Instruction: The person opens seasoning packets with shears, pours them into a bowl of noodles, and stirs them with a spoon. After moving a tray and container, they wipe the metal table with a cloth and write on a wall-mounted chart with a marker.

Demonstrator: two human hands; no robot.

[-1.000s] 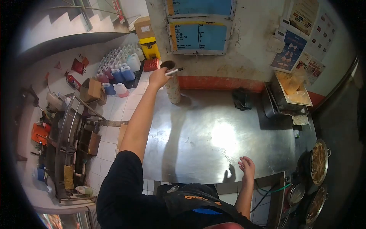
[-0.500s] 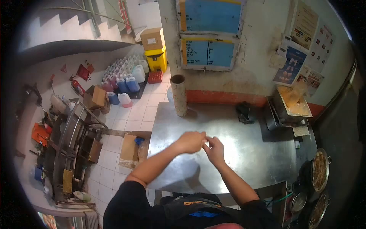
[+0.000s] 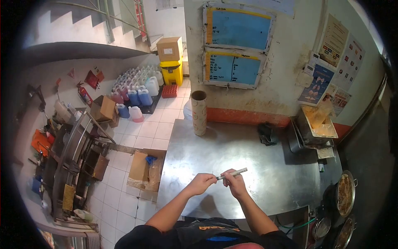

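Over the steel table [image 3: 178,149], my right hand [image 3: 233,184] grips a slim, pale marker pen [image 3: 239,171] with a dark band near its left end. The pen lies slanted, its far end pointing up to the right. My left hand [image 3: 202,184] is closed in a pinch at the pen's left end, where the tip or cap sits; the fingers hide which. Behind both hands a patterned cardboard tube [image 3: 199,114] stands upright on the table. A dark crumpled cloth-like item [image 3: 267,134] lies near the wall.
Metal containers with orange contents [image 3: 319,124] stand at the table's right back. Pans of food [image 3: 345,194] are at the right. Blue written boards [image 3: 236,68] hang on the wall. On the floor are an open carton [image 3: 139,168] and several jugs [image 3: 145,97].
My hands have come lower and a little apart, and the marker pen now shows between them. The view has tilted up slightly.
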